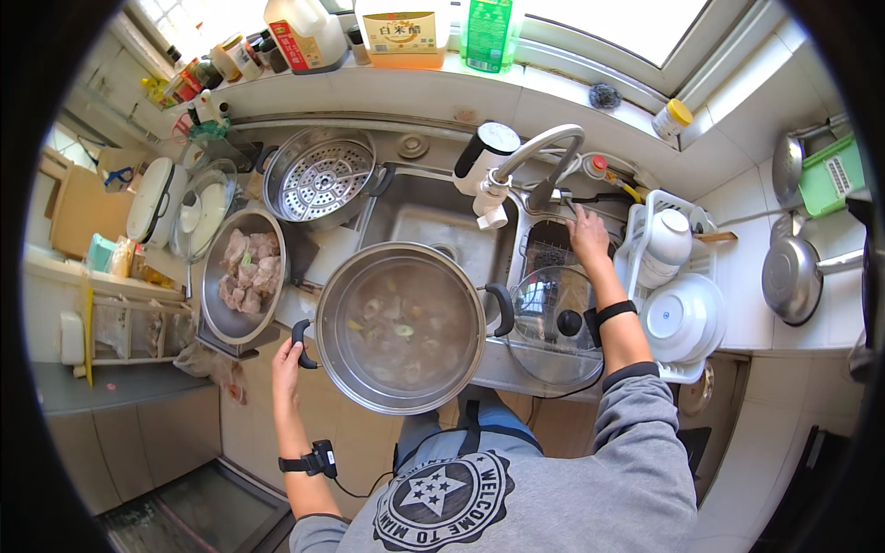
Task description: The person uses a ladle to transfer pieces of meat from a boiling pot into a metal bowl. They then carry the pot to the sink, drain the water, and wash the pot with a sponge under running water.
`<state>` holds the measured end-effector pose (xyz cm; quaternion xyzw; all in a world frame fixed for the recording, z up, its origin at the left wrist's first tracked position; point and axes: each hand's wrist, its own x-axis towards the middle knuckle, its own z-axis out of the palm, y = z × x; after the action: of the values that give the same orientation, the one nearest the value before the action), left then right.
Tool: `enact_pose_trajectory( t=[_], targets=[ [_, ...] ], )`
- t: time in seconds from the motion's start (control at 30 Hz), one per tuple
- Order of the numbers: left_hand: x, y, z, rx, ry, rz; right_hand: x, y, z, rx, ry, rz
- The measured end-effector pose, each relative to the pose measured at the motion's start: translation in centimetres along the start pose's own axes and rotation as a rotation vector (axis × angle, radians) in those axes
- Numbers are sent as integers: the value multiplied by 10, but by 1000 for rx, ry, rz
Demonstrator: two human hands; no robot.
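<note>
My left hand [287,356] grips the left black handle of a large steel pot [401,328], which holds cloudy, steaming broth with bits of scallion and ginger-like slices. The pot stands over the front edge of the steel sink [422,221]. My right hand [588,231] reaches to the back of the small right basin, at the base of the dark faucet [546,190]; whether its fingers hold anything cannot be told. A glass lid [556,345] with a black knob lies below my right forearm. Left of the pot, a steel bowl [207,297] holds pieces of pale, cooked-looking meat [252,273].
A steamer pot [321,176] with a perforated insert stands behind the bowl. A white dish rack [653,242] with bowls and plates [681,318] stands at the right. Bottles [404,34] and jars line the windowsill. A white faucet fitting [492,200] overhangs the sink.
</note>
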<state>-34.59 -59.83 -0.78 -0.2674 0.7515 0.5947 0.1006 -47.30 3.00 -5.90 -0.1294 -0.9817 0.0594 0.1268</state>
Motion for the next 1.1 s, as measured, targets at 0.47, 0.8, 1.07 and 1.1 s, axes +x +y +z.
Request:
enact_pose_trajectory(
  t=[0.47,0.8,1.07,1.1],
  targets=[
    [-6,12,9,49,122,-34,26,43,29,89,42,-64],
    [0,-5,10,-5,-6,61,-84,-45,-37,669,-271,41],
    [6,-20,4,-22,-130,196,-155,-138,-72,661,-398,44],
    [6,-21,2,0,-136,175,-158,-143,-73,661,-350,44]
  ],
)
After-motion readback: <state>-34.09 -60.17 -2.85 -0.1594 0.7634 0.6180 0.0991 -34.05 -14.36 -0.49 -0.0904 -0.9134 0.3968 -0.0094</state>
